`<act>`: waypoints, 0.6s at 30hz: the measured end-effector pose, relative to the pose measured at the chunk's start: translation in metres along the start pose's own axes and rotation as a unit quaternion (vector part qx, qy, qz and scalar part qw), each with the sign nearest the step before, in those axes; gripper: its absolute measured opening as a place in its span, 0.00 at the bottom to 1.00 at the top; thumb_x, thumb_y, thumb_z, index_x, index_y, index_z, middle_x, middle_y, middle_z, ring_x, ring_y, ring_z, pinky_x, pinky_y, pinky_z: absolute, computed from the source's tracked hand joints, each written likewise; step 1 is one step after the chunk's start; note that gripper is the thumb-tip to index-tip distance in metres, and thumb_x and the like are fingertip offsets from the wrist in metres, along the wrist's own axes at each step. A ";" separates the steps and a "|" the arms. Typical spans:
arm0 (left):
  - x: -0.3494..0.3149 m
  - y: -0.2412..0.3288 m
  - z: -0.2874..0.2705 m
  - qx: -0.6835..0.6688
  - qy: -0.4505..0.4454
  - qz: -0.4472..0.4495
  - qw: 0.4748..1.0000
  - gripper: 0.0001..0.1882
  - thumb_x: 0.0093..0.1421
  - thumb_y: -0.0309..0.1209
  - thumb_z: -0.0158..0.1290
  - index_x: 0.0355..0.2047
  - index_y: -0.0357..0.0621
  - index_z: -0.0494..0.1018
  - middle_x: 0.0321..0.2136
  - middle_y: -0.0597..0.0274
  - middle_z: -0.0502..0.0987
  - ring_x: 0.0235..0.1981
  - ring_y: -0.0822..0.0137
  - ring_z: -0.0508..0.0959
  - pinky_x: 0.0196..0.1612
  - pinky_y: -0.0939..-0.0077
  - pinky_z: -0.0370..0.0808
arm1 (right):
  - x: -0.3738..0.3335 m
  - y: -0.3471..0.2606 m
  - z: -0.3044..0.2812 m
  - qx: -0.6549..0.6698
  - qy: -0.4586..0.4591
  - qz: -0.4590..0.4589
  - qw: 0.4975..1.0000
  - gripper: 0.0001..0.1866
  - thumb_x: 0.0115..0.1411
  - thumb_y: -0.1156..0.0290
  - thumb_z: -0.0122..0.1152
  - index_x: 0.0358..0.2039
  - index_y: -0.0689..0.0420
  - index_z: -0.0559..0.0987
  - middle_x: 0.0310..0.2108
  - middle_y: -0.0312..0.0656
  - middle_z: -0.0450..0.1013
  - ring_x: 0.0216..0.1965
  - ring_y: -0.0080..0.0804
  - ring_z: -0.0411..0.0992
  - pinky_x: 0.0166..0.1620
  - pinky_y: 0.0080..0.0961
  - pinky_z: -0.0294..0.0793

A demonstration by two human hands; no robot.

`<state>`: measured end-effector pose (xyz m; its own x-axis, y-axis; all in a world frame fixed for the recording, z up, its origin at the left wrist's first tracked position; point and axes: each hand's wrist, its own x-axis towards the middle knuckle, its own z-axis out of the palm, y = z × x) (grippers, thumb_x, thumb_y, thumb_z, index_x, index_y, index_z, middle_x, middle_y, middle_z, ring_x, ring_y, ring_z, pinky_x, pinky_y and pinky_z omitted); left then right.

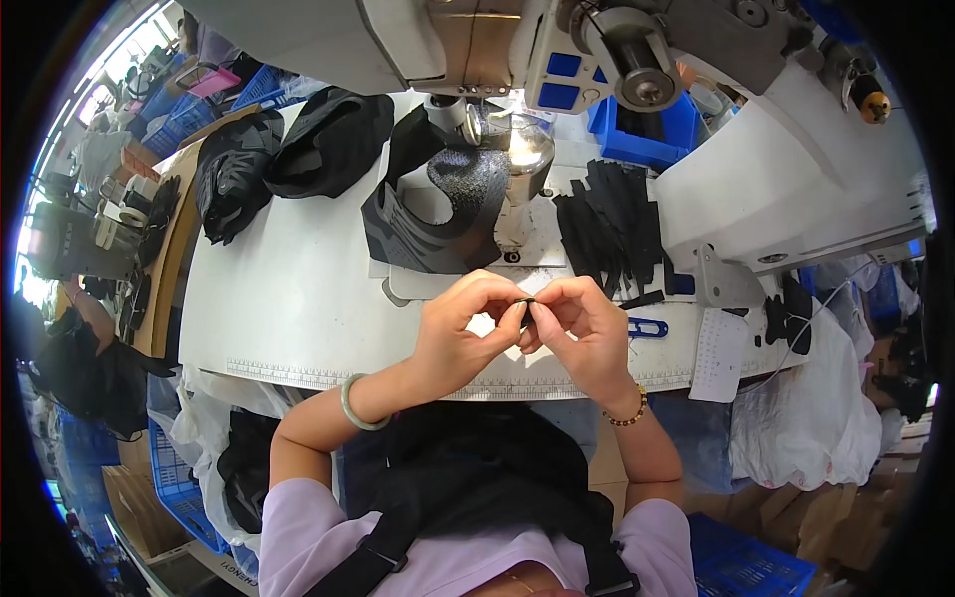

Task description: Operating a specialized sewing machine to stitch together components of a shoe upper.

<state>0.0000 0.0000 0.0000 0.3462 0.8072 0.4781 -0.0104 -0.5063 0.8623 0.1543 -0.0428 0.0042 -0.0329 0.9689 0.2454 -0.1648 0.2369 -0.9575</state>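
My left hand point(460, 326) and my right hand point(579, 323) meet over the front of the white sewing table point(288, 298). Their thumbs and forefingers pinch a small black fabric piece point(527, 301), folded or bent between them and mostly hidden by the fingertips. Just beyond, a black and grey patterned shoe upper point(438, 234) rests under the head of a sewing machine point(468, 50), beside its lit metal post point(529, 149). Right of it lies a pile of black fabric strips point(609, 224). Blue thread snips point(649, 327) sit close to my right hand.
More black shoe uppers point(328, 144) lie at the back left. A blue bin point(647, 129) stands behind the strips. The machine's white body point(806, 169) bounds the right side. A printed paper sheet point(718, 353) hangs near the front edge, and a ruler strip point(298, 373) runs along that edge.
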 end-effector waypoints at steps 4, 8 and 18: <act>-0.002 0.001 0.000 0.030 0.006 0.017 0.999 0.06 0.51 0.18 0.55 0.30 0.36 0.72 0.27 0.62 0.73 0.24 0.76 0.74 0.27 0.84 0.72 | 0.001 0.003 -0.003 -0.055 0.013 -0.022 0.998 0.09 0.55 0.80 0.58 0.36 0.64 0.70 0.29 0.38 0.73 0.29 0.18 0.73 0.29 0.09 0.72; -0.006 0.003 0.002 -0.041 0.057 -0.028 0.997 0.04 0.53 0.18 0.53 0.29 0.35 0.71 0.27 0.62 0.73 0.23 0.77 0.74 0.26 0.85 0.72 | 0.002 0.001 0.002 -0.122 0.012 -0.068 0.990 0.14 0.56 0.79 0.56 0.42 0.63 0.66 0.33 0.40 0.69 0.30 0.16 0.69 0.29 0.12 0.69; 0.000 0.034 -0.023 -0.205 -0.047 -0.241 0.947 0.04 0.58 0.22 0.49 0.32 0.34 0.66 0.21 0.63 0.72 0.21 0.78 0.74 0.23 0.85 0.74 | 0.012 -0.020 -0.004 -0.062 -0.089 -0.060 0.992 0.18 0.57 0.83 0.50 0.48 0.60 0.63 0.34 0.39 0.66 0.31 0.18 0.68 0.34 0.16 0.70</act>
<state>-0.0219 -0.0099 0.0328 0.4857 0.8741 0.0123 -0.1873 0.0903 0.9782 0.1611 -0.0354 0.0255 -0.1955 0.9081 0.3703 -0.0565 0.3665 -0.9287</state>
